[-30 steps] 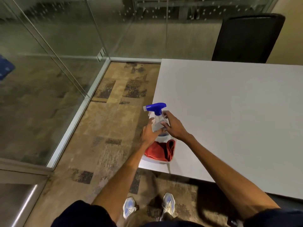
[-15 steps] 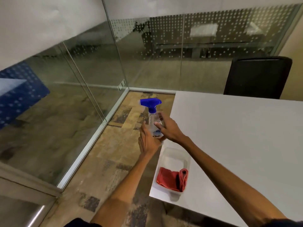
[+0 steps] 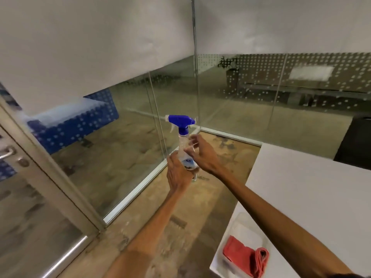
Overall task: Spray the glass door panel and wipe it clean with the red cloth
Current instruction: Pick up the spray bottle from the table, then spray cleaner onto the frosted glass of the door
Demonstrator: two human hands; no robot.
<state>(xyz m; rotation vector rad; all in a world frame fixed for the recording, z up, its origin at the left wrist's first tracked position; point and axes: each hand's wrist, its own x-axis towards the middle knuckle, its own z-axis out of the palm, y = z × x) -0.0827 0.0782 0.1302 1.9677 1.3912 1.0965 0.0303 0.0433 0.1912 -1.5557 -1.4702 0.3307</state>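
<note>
Left hand [image 3: 178, 174]: we grip the base of the upright clear spray bottle with blue trigger head [image 3: 182, 144].
Right hand [image 3: 202, 154]: fingers at its neck; clasping or not, we cannot tell.
Red cloth [image 3: 244, 257]: folded in the clear plastic tray [image 3: 240, 222].
Aim: we should square the nozzle [image 3: 167, 117] to the glass door panel [image 3: 30, 217] before squeezing.

L hand [image 3: 178, 175]: fingers curled round base of spray bottle [image 3: 182, 138], forearm raised fwd. R hand [image 3: 203, 155]: just above L fingers, thumb and fingers spread at bottle; grip not determinable.
</note>
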